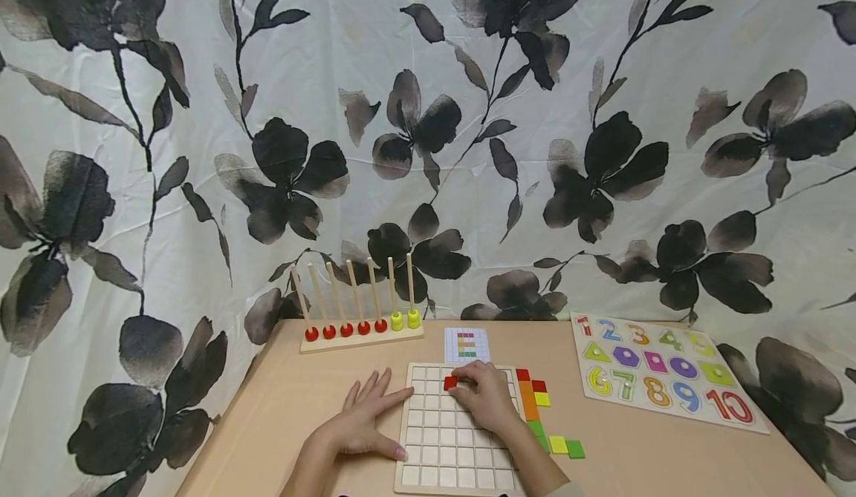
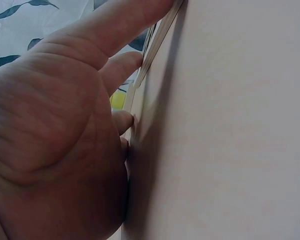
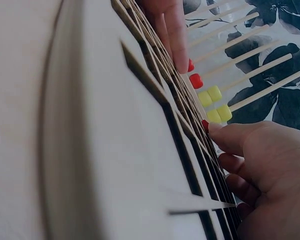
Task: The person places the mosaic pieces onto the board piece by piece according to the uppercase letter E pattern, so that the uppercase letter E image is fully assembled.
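Note:
A wooden grid board (image 1: 428, 435) with square cells lies on the table. Near its top, my right hand (image 1: 487, 400) pinches a red square tile (image 1: 451, 383) over the upper cells. The right wrist view shows the same tile (image 3: 205, 125) at the thumb tip of my right hand (image 3: 270, 170). My left hand (image 1: 357, 420) is spread at the board's left edge, thumb and index finger touching the frame. In the left wrist view, the palm of my left hand (image 2: 50, 120) stands beside the board edge. Behind the board lies a pattern card (image 1: 467, 336) with coloured squares.
Orange tiles (image 1: 528, 400), a yellow tile (image 1: 558, 445) and a green tile (image 1: 575, 449) lie along the board's right side among several others. A peg stand (image 1: 361, 342) with red and yellow beads is at the back left. A number puzzle board (image 1: 669, 371) lies right.

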A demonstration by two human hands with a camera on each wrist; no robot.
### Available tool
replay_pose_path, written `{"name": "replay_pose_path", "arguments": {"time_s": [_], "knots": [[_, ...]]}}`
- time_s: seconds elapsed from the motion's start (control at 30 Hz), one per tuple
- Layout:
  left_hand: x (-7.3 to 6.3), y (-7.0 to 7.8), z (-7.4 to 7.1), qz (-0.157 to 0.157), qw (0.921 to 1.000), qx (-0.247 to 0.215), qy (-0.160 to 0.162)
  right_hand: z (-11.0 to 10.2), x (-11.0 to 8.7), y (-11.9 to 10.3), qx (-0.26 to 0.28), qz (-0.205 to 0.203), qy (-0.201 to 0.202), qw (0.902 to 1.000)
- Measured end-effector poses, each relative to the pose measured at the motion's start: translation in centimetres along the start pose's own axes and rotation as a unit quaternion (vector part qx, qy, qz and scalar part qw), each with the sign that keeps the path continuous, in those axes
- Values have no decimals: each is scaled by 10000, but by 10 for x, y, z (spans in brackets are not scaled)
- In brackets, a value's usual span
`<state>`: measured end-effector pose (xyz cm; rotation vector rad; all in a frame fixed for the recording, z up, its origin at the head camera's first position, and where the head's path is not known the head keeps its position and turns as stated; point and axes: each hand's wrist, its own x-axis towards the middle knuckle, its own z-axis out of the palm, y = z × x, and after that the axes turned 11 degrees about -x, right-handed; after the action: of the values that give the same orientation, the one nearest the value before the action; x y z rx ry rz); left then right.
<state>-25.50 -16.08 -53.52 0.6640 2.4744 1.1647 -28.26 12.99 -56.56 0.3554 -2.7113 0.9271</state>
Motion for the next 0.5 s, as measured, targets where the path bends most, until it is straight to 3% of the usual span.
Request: {"name": "replay_pose_path", "arguments": {"time_s": [0.5], "knots": [[-1, 1, -1, 5, 10000, -44, -7, -1, -1, -5, -497, -206, -154, 9984]]}}
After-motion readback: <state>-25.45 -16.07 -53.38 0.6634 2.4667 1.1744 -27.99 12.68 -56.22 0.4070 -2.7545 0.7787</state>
